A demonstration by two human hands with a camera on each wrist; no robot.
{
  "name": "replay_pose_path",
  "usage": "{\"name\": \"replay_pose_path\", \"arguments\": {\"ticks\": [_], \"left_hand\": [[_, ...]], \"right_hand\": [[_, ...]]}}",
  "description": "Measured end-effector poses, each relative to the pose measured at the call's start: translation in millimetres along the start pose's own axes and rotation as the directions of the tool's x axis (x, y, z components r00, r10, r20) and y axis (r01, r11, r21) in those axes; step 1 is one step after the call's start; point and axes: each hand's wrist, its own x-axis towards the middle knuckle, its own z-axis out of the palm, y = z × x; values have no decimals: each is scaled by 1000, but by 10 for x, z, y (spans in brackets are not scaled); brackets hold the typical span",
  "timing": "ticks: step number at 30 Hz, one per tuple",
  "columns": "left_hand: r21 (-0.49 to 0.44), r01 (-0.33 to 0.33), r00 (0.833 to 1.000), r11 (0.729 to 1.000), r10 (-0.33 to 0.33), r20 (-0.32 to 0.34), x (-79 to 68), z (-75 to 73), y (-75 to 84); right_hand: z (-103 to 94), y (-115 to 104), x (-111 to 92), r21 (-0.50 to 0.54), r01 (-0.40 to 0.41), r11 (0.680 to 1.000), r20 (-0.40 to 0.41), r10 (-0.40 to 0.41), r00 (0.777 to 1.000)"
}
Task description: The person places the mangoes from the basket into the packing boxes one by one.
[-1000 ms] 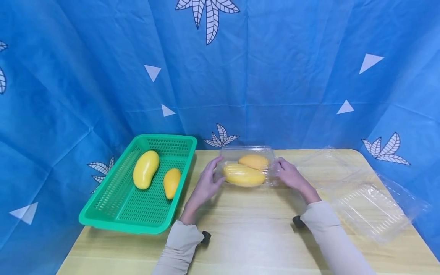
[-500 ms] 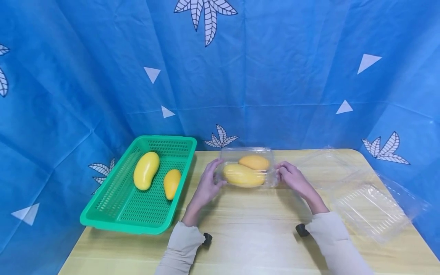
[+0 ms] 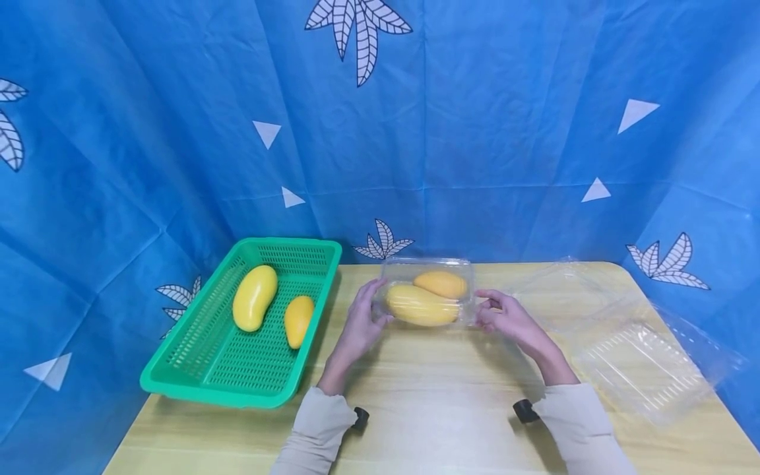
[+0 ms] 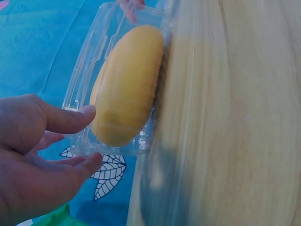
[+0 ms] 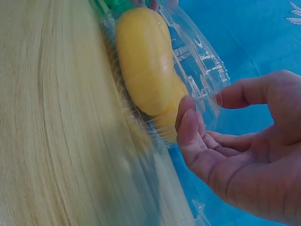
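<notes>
Near the back edge of the table, a clear plastic clamshell box [image 3: 467,311] encloses two mangoes, with its lid over them. The longer yellow mango [image 3: 421,305] lies in front of the smaller orange mango [image 3: 441,284]. My left hand [image 3: 360,324] holds the box's left end, thumb and fingers set around its corner. At the opposite end, my right hand [image 3: 509,321] has its fingers bent and pinches the rim. The right wrist view shows the thumb and fingertips at the clear edge [image 5: 207,89]. Whether the lid is fully snapped down cannot be told.
A green basket [image 3: 153,369] stands on the left with a yellow mango [image 3: 254,299] and an orange mango [image 3: 298,320] inside. More clear plastic clamshell boxes [image 3: 647,369] lie at the right of the wooden table [image 3: 433,422]. A blue curtain [image 3: 493,132] hangs behind.
My right hand has slid toward the front along the box's right end, its fingers bending more. My left hand keeps its place at the left end. The box has hardly moved.
</notes>
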Motion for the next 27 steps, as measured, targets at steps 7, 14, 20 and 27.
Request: {"name": "replay_pose_path", "arguments": {"ticks": [7, 14, 20, 27], "left_hand": [[10, 25, 999, 1000, -25, 24, -47, -18, 58], [94, 40, 999, 995, -37, -25, -147, -69, 221], [43, -91, 991, 995, 95, -94, -218, -20, 458], [-123, -38, 994, 992, 50, 97, -299, 221, 560]], "right_hand": [[-24, 42, -3, 65, 16, 998, 37, -18, 999], [-18, 40, 1, 90, 21, 996, 56, -27, 998], [-26, 45, -7, 97, 24, 995, 59, -30, 998], [-42, 87, -1, 106, 26, 994, 59, -33, 998]]}}
